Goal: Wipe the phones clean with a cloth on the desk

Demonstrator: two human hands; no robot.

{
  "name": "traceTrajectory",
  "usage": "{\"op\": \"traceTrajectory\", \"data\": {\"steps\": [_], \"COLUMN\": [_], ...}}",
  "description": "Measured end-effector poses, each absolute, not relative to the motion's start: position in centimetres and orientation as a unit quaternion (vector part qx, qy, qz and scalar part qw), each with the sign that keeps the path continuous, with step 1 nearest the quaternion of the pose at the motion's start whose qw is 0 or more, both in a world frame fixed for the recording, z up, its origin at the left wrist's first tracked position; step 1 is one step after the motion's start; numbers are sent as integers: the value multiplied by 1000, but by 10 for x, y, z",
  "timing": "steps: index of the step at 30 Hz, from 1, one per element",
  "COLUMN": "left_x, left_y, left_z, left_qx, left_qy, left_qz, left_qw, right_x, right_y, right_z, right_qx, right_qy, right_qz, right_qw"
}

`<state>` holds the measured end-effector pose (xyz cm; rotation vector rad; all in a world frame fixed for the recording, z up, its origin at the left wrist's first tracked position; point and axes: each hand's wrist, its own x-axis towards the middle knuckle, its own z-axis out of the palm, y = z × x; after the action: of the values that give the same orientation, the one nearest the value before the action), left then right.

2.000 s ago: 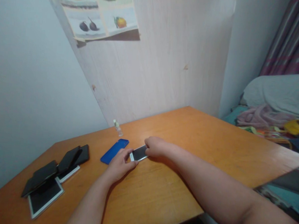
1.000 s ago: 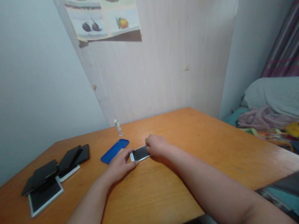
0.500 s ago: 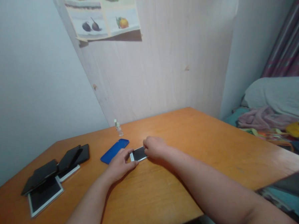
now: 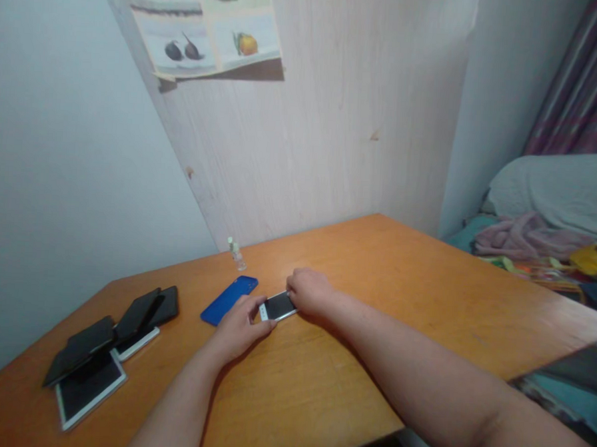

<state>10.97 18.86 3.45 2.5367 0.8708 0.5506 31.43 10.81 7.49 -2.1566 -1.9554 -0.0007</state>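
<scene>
A white phone [image 4: 279, 306] with a dark screen lies face up on the wooden table. My left hand [image 4: 243, 322] grips its left end, thumb on the near edge and fingers at the far side. My right hand [image 4: 309, 291] is curled at the phone's right end, its fingertips pressed together on or just over the screen. Whatever those fingers hold, if anything, is hidden. Just left of the phone, partly behind my left hand, is a blue phone case [image 4: 228, 301].
A small clear bottle [image 4: 237, 255] stands near the wall behind the case. At the left lie a white-framed tablet [image 4: 90, 387] and several dark, flat devices [image 4: 138, 312], overlapping. The wooden table [image 4: 425, 283] stretches right toward a bed [image 4: 545, 196] with heaped cloths.
My right hand has shifted very slightly, up and to the right at the phone's end. My left hand and the phone look the same.
</scene>
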Motion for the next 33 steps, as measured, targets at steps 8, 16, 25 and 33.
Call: {"op": "traceTrajectory", "data": {"steps": [8, 16, 25, 33], "left_x": [110, 110, 110, 109], "left_y": [186, 185, 185, 189], "left_z": [38, 38, 39, 34], "left_qx": [906, 902, 909, 905], "left_qy": [309, 315, 309, 313], "left_qz": [197, 205, 192, 200], "left_qw": [211, 212, 202, 206], "right_x": [313, 324, 313, 312], "right_y": [105, 111, 110, 109], "right_z": [77, 73, 68, 68], "right_qx": [-730, -771, -738, -738], "right_qy": [-675, -628, -664, -665], "right_qz": [5, -8, -16, -27], "right_qw": [107, 109, 117, 115]}}
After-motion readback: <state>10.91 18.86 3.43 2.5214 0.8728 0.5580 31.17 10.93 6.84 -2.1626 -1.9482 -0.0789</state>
